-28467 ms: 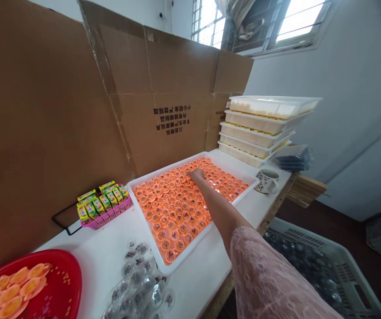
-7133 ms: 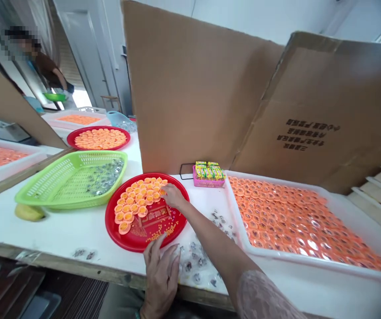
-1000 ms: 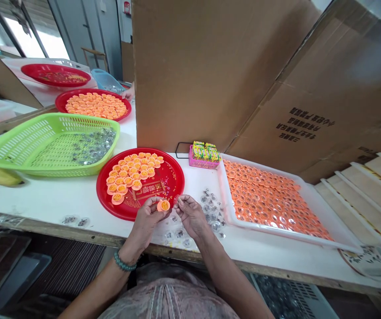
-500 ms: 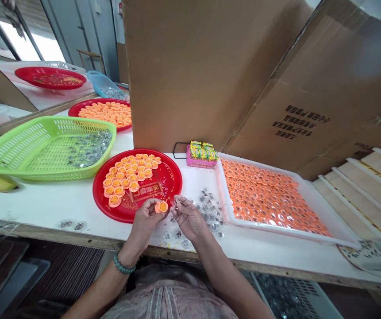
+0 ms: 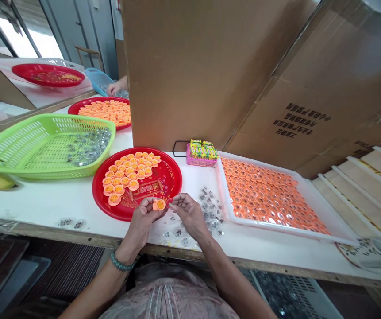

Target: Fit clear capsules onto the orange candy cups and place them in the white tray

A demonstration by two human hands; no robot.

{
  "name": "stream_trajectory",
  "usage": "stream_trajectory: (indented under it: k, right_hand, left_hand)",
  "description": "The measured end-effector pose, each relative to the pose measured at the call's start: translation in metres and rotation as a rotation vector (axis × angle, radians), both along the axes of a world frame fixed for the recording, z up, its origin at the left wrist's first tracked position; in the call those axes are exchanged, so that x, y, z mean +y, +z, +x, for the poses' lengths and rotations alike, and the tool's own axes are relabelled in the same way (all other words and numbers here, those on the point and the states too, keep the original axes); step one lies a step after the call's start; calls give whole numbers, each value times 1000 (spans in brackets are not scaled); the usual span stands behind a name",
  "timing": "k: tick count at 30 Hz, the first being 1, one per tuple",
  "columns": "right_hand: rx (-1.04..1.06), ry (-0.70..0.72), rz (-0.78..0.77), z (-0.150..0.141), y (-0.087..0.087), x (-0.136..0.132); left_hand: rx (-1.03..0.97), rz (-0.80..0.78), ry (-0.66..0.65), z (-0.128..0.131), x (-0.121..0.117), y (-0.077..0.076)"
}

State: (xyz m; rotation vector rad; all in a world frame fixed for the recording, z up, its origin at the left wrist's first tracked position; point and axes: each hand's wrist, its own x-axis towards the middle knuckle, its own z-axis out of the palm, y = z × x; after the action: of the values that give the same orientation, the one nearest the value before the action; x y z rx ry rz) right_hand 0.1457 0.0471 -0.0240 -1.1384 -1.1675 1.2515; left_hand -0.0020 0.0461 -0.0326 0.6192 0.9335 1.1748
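Note:
My left hand [image 5: 143, 221] pinches a small orange toy cup and saucer [image 5: 159, 204] over the front edge of the red round tray [image 5: 173, 175]. Close against the cup's right side, my right hand [image 5: 192, 218] has its fingertips closed on a small clear disc [image 5: 169, 202], which looks reddish over the tray and is partly hidden. Rows of similar orange cups [image 5: 128, 170] cover the tray's back left part. Loose clear pieces with dark prints [image 5: 210, 206] are scattered on the white tabletop, right of my right hand and below it.
A white tray [image 5: 296, 235] of orange pieces stands right, beside a pink basket [image 5: 201, 162] of yellow-green packets. A green basket [image 5: 37, 173] sits left. Cardboard [image 5: 203, 75] walls the back. Another person's hand [image 5: 117, 86] reaches by a blue scoop-like basket [image 5: 95, 79].
My right hand has moved slightly left, bringing the clear disc nearer the orange cup, which has turned a little. Another person's hand has appeared at the blue basket.

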Motion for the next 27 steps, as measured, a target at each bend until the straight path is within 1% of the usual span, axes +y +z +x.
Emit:
stream_trajectory:
  k: [3, 5, 7, 9, 11, 13, 16, 23, 27]
  right_hand:
    - [-68, 31, 67, 0, -1, -1]
    - [-75, 61, 90, 0, 0, -2]
    - [-21, 84, 55, 0, 0, -2]
    - [88, 82, -12, 0, -2, -2]
    - [194, 39, -52, 0, -4, -2]
    - [251, -11, -59, 0, -8, -3]
    - [271, -39, -80, 1, -11, -4]
    - [317, -2, -126, 2, -11, -5]
    - [291, -54, -146, -1, -7, -6]
  left_hand:
    - [-11, 0, -9, 0, 0, 0]
    - [-9, 4, -13, 0, 0, -1]
    - [-4, 7, -10, 0, 0, -1]
    - [2, 4, -9, 1, 0, -1]
    - [8, -2, -11, 2, 0, -1]
    - [10, -4, -13, 2, -1, -1]
    - [15, 3, -24, 3, -1, 0]
    - [30, -8, -6, 5, -3, 4]
    - [36, -4, -5, 5, -2, 4]
